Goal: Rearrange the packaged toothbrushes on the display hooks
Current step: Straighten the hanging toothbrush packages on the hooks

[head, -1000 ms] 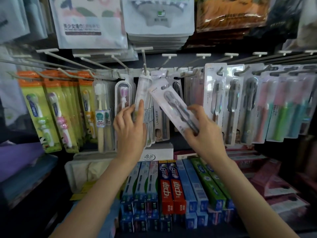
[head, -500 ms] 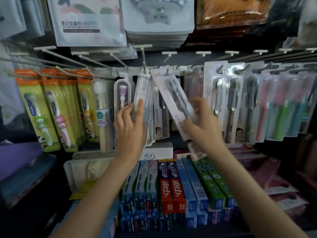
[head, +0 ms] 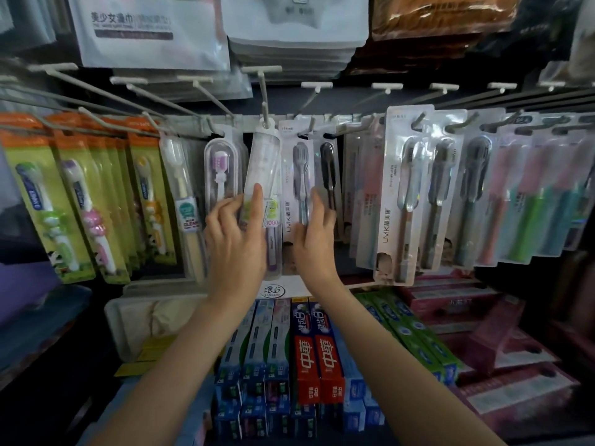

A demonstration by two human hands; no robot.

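A white carded toothbrush pack (head: pixel 293 175) with grey brushes hangs upright from a hook (head: pixel 310 123) in the middle of the display. My right hand (head: pixel 314 243) holds its lower part, fingers on the front and thumb at its left edge. Just left of it a clear tube-shaped toothbrush pack (head: pixel 262 162) hangs from a long peg (head: pixel 264 101). My left hand (head: pixel 236 243) grips that tube, index finger stretched up its front. A black-brush pack (head: pixel 328 175) hangs right beside my right hand's fingers.
Orange-and-green children's toothbrush packs (head: pixel 64 194) fill the hooks at left. More carded packs (head: pixel 409 194) hang at right. Bare pegs (head: pixel 199 91) jut out above. Toothpaste boxes (head: pixel 317 352) stand on the shelf below my forearms. Bagged towels (head: pixel 154 30) hang overhead.
My right hand swung the white pack from a tilt to upright and moved it left onto the hook. My left hand stayed on the clear tube.
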